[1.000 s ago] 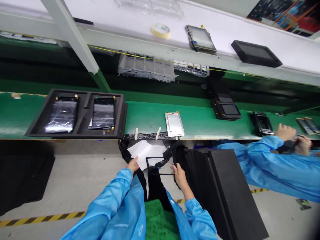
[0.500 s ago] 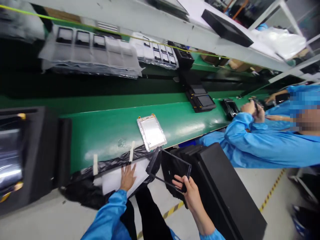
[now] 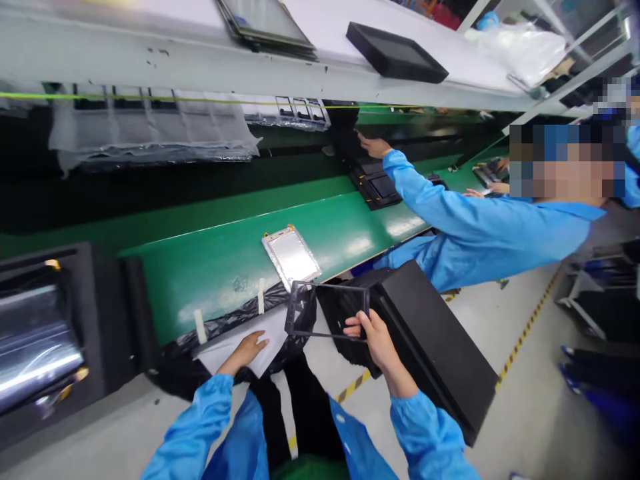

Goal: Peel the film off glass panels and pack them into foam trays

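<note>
At the far left, a foam tray (image 3: 103, 320) holds a film-covered screen (image 3: 35, 340). The open left hand (image 3: 245, 353) lies flat on white paper (image 3: 270, 327), near a silver panel (image 3: 290, 257) on the green table (image 3: 200, 300). The right hand (image 3: 377, 340) grips a thin dark frame (image 3: 291, 310) by its edge, just beside a black foam stack (image 3: 425, 333).

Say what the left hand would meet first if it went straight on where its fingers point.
Probably the dark see-through frame held in the right hand, just past the white sheet under the left hand; the frame's height is unclear.
</note>
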`<state>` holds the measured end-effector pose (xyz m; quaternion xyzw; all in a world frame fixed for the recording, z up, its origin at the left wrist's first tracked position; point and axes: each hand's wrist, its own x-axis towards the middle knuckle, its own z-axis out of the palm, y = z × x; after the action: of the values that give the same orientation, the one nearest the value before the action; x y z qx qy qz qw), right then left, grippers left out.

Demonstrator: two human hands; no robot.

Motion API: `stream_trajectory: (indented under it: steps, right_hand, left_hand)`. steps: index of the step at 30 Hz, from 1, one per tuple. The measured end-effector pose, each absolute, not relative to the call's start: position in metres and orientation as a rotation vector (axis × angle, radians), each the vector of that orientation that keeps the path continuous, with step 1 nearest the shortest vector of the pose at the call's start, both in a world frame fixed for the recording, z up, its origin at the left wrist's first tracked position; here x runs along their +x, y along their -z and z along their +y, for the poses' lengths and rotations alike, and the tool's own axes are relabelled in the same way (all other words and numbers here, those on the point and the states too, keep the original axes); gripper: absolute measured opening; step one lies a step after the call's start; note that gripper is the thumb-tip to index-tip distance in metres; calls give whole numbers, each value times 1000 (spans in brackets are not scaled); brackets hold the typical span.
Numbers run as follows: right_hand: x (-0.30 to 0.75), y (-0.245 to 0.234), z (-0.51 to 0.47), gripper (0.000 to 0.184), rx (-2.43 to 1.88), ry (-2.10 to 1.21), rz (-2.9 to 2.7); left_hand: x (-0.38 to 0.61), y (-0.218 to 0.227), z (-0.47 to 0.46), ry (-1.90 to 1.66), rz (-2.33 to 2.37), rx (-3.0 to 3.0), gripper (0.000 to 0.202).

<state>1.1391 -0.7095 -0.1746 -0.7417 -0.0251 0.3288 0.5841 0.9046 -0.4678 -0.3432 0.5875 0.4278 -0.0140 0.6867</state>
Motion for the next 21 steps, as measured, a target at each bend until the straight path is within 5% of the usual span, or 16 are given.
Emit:
stream_trajectory:
  steps: [7,10,14,21]
  right_hand:
    - [1108,104,-687,48,-1762,-1086,-599]
    - [1080,78,-673,44,-1668,-1206,-777]
    - [1058,61,-659,45,-1611,-1159,-795]
    - [1054,60,-689,64,-1487,-1020,-626]
  left_hand:
    - [857,175,-471,-402,843,1243,65]
    - [859,120,-466,-163,593,1322,64]
    - [858,89,-476,146,437,1205,53]
    - [838,77,-491,84,404,1152,43]
